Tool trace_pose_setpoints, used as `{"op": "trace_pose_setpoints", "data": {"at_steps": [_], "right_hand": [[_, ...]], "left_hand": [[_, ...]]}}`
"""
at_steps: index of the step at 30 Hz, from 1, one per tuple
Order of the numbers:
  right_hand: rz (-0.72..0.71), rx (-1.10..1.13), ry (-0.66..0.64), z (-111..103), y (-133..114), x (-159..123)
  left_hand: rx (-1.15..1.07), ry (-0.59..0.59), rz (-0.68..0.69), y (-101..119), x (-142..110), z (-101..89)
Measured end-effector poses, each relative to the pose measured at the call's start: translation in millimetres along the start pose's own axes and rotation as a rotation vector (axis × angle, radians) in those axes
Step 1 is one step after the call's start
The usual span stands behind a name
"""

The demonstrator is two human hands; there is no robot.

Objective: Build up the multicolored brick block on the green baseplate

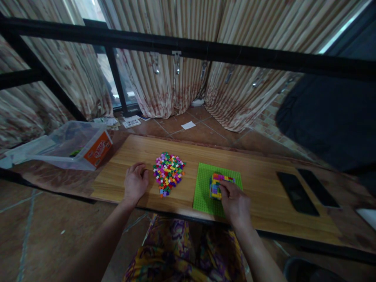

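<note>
My left hand (pixel 136 183) rests on the wooden table, just left of a pile of small multicoloured building bricks (pixel 169 172). Its fingers are loosely bent and apart from the thumb, with nothing visible in them. On a green studded baseplate (pixel 202 196) stands a low block of coloured bricks (pixel 216 186), built in rows. My right hand (pixel 237 203) reaches over its right side, thumb and fingers pinched together at the top. What the pinch holds, if anything, is too small to see, and the hand hides part of the block.
Two dark phone-like slabs (pixel 297 194) lie at the right of the wooden table top (pixel 264 176). At the left stands a clear plastic bin (pixel 67 145) with an orange label. A dark metal bar (pixel 188 47) with hanging clips crosses in front of the curtains (pixel 176 23).
</note>
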State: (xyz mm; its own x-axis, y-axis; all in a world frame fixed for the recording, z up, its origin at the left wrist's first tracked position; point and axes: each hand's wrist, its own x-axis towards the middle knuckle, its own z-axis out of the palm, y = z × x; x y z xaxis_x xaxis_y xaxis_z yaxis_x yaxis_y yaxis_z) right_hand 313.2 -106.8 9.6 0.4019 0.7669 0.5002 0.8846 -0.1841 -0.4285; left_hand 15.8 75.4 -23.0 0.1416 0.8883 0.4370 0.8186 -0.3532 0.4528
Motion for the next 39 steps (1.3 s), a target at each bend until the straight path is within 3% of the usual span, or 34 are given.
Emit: {"op": "trace_pose_setpoints", "data": {"at_steps": [15, 39], "right_hand": [[-0.069, -0.038, 0.03, 0.3, -1.8, 1.4], [0.017, 0.092, 0.06, 5.1, 2.6, 0.2]], "left_hand": [[0.005, 0.008, 0.022, -4.1, -0.2, 2.8], [-0.003, -0.008, -0.005, 0.5, -1.9, 0.8]]}}
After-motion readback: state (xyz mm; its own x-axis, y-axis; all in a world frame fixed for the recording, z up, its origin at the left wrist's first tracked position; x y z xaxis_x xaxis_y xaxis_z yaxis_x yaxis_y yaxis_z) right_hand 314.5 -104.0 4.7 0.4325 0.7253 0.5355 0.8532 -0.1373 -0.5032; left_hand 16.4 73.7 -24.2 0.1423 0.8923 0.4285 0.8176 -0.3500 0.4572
